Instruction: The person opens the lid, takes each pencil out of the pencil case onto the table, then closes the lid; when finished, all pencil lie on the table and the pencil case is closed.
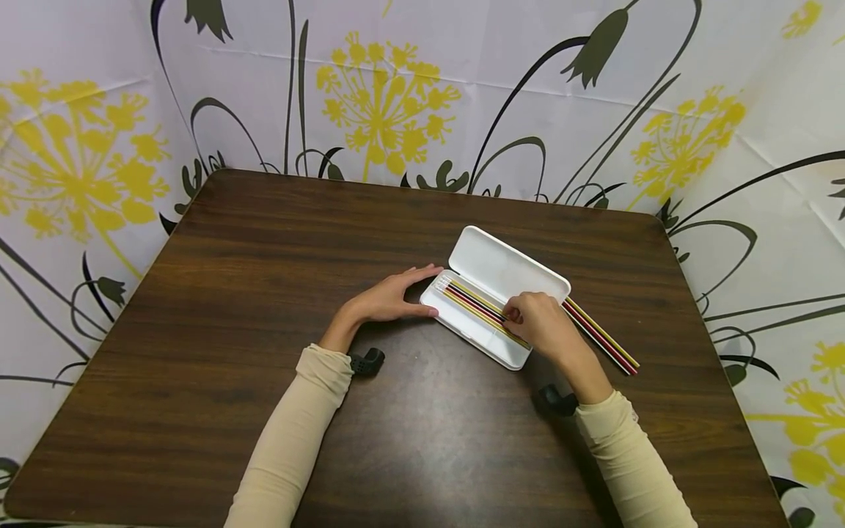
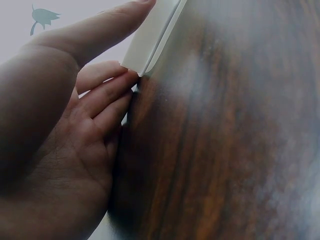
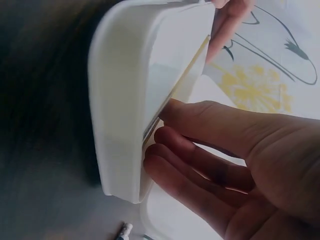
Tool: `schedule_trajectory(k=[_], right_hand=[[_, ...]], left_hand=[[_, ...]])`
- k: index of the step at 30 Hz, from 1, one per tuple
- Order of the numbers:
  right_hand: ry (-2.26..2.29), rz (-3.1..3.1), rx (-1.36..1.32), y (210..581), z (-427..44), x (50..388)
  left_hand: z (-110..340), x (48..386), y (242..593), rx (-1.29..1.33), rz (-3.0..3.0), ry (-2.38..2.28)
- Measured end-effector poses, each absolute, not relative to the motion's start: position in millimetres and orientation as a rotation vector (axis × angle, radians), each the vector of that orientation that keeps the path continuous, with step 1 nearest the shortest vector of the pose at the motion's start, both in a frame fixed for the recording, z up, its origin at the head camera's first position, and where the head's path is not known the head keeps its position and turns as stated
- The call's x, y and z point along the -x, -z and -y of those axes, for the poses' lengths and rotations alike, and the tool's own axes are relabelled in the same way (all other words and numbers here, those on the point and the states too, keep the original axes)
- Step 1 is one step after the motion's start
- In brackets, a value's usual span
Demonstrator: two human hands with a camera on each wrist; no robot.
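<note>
Touching, head view: the left hand (image 1: 392, 295), centre of the frame, lays thumb and fingers, nearly straight and spread apart, against the left end of a long white plastic case (image 1: 455, 314) whose hinged lid (image 1: 505, 264) is folded back.
Pinching, head view: the right hand (image 1: 544, 323), right of centre, has curled fingers gripping among slender yellow, black and red pencils (image 1: 477, 304) in the case.
Loose pencils, head view: yellow, red and dark ones (image 1: 602, 337) lie beside the lid, on the dark brown wooden table (image 1: 297, 257).
Case corner, left wrist view: at top centre, touched by the fingers; the thumb reaches along it.
Pencil grip, right wrist view: thumb and forefinger, in the middle, pinch at a slanting pencil inside the case; the exact number held I cannot tell.
</note>
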State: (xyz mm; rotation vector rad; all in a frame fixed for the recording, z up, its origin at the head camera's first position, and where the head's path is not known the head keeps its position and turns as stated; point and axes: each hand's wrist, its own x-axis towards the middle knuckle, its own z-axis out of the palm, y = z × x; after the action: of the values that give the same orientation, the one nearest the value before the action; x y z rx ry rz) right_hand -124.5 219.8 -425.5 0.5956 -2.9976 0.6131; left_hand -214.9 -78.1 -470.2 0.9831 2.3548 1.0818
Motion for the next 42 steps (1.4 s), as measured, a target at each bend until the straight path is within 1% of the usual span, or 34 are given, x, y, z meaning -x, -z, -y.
schedule_trajectory(k=[6,14,20,25,28,35,42], right_hand=[[-0.652,2.978,-0.582,429,-221,118],[-0.768,2.838,-0.599,442,-232,107],[-0.813,2.675,-0.506,451,-245,92],[-0.783,2.669,-0.447,456,-250,84],[-0.737,2.7,-0.424,457,-250,82],[-0.574,2.692,-0.512,457,-243,81],[-0.604,2.695,-0.532,458,-243,86]], left_hand=[[78,217,473,-0.995,-2.362,-1.078],[78,219,477,-1.0,-2.364,-1.086],[77,218,476,-1.008,-2.354,-1.091],[78,217,475,-0.995,-2.353,-1.098],[78,217,476,-0.994,-2.355,-1.09],[78,217,477,-0.978,-2.353,-1.076],[77,218,476,-0.99,-2.357,-1.08]])
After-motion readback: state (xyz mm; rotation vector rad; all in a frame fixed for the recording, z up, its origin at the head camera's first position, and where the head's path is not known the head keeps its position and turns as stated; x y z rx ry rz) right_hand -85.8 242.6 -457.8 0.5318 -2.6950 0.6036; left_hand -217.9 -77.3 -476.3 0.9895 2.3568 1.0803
